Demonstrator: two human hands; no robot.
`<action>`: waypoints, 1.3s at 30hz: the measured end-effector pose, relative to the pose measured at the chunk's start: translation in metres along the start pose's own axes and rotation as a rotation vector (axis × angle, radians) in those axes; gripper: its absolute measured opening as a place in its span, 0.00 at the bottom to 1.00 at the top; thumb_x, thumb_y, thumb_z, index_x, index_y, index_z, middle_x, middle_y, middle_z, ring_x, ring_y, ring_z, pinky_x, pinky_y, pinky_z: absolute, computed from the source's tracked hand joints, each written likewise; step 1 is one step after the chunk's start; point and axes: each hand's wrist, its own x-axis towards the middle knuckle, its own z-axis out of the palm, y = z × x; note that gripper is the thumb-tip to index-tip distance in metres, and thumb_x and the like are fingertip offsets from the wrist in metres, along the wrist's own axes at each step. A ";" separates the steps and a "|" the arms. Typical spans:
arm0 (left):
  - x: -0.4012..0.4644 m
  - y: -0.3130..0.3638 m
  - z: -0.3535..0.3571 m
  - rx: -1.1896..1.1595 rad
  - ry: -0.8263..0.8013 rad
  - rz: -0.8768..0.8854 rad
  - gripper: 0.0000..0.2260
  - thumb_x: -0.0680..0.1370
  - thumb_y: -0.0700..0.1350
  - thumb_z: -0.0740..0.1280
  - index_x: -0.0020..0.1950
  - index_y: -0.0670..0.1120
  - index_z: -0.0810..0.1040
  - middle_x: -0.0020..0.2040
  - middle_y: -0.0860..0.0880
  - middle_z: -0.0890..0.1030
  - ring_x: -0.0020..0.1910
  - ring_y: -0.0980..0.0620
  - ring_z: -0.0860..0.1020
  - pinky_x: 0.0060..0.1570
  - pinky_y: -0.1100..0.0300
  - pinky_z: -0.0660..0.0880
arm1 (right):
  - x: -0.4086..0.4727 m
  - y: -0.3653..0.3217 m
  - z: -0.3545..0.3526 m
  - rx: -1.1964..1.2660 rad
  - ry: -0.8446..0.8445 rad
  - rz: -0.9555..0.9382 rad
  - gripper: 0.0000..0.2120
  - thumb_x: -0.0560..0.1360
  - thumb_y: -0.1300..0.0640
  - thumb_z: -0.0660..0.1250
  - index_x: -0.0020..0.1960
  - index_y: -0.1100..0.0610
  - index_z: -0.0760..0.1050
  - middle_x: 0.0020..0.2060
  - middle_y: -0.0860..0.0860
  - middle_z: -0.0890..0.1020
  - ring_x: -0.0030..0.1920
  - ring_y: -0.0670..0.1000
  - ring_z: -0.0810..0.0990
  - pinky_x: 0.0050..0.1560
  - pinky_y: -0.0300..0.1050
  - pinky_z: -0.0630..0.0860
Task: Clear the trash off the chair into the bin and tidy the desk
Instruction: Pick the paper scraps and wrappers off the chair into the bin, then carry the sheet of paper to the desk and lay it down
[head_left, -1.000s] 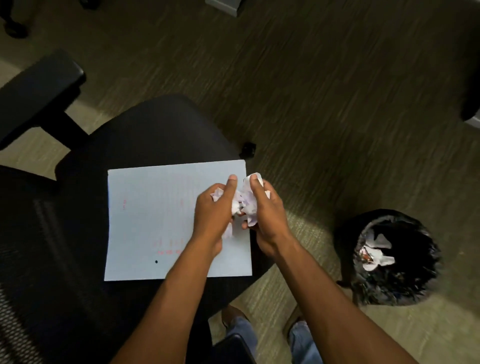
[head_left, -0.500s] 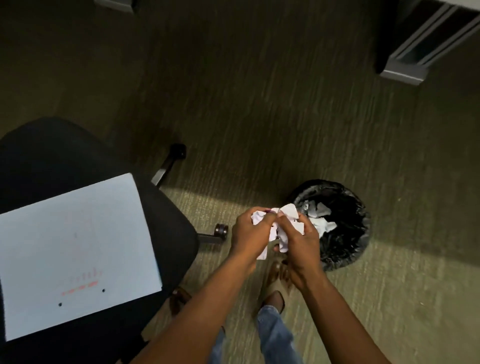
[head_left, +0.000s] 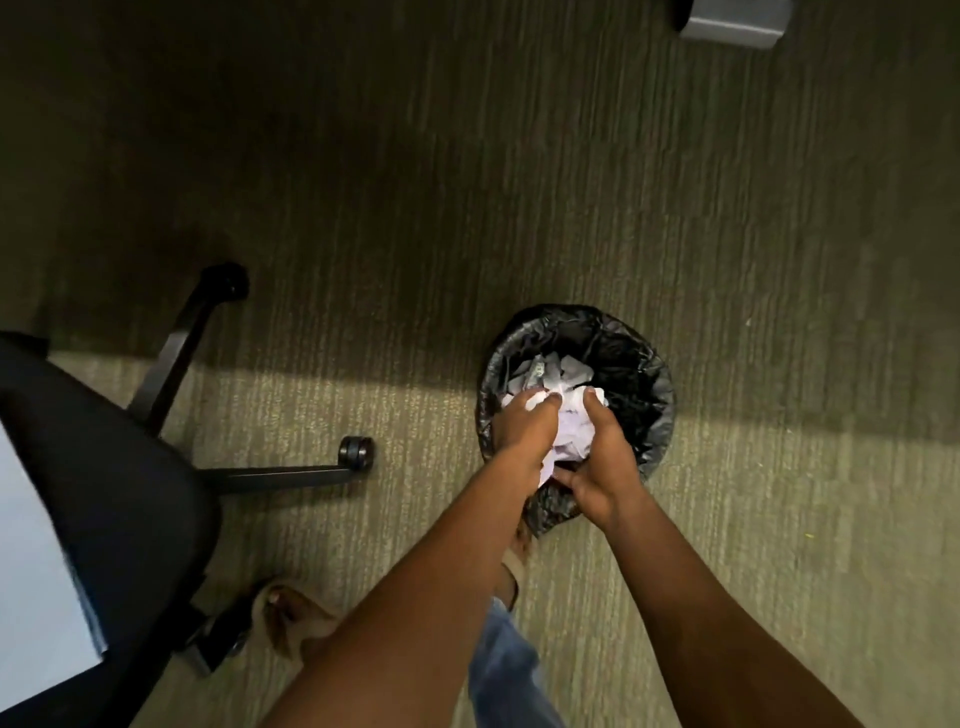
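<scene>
Both grips curled round one paper wad (head_left: 571, 431): left hand (head_left: 524, 436) on its left side, right hand (head_left: 602, 462) on its right, thumbs pressing the top. Wad held between the palms, directly over the bin (head_left: 644, 379) mouth, above white scraps (head_left: 550, 371) already lying in the black liner. Bin standing on carpet (head_left: 519, 182). Chair (head_left: 119, 493) at left, well apart from the bin, with a flat white sheet (head_left: 36, 561) on its seat. Grey furniture foot (head_left: 732, 21) at the top edge
</scene>
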 end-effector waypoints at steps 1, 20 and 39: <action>0.007 -0.002 0.003 0.009 -0.013 0.001 0.20 0.75 0.54 0.69 0.66 0.51 0.80 0.64 0.42 0.81 0.60 0.40 0.81 0.59 0.45 0.81 | 0.008 0.000 -0.003 0.019 -0.016 0.013 0.26 0.82 0.39 0.61 0.71 0.55 0.78 0.63 0.59 0.85 0.61 0.59 0.83 0.63 0.62 0.78; 0.000 0.000 -0.026 -0.157 -0.161 0.105 0.22 0.84 0.56 0.60 0.78 0.55 0.66 0.76 0.49 0.71 0.70 0.50 0.71 0.63 0.53 0.68 | 0.008 0.007 0.000 0.044 0.034 -0.032 0.29 0.82 0.33 0.58 0.77 0.48 0.70 0.69 0.54 0.75 0.70 0.56 0.74 0.62 0.59 0.74; -0.162 0.087 -0.269 0.202 0.039 0.623 0.22 0.81 0.54 0.66 0.75 0.55 0.71 0.73 0.48 0.72 0.72 0.53 0.70 0.71 0.49 0.69 | -0.192 0.125 0.226 -0.064 -0.257 -0.121 0.21 0.82 0.35 0.58 0.60 0.43 0.85 0.57 0.53 0.88 0.59 0.52 0.85 0.58 0.55 0.81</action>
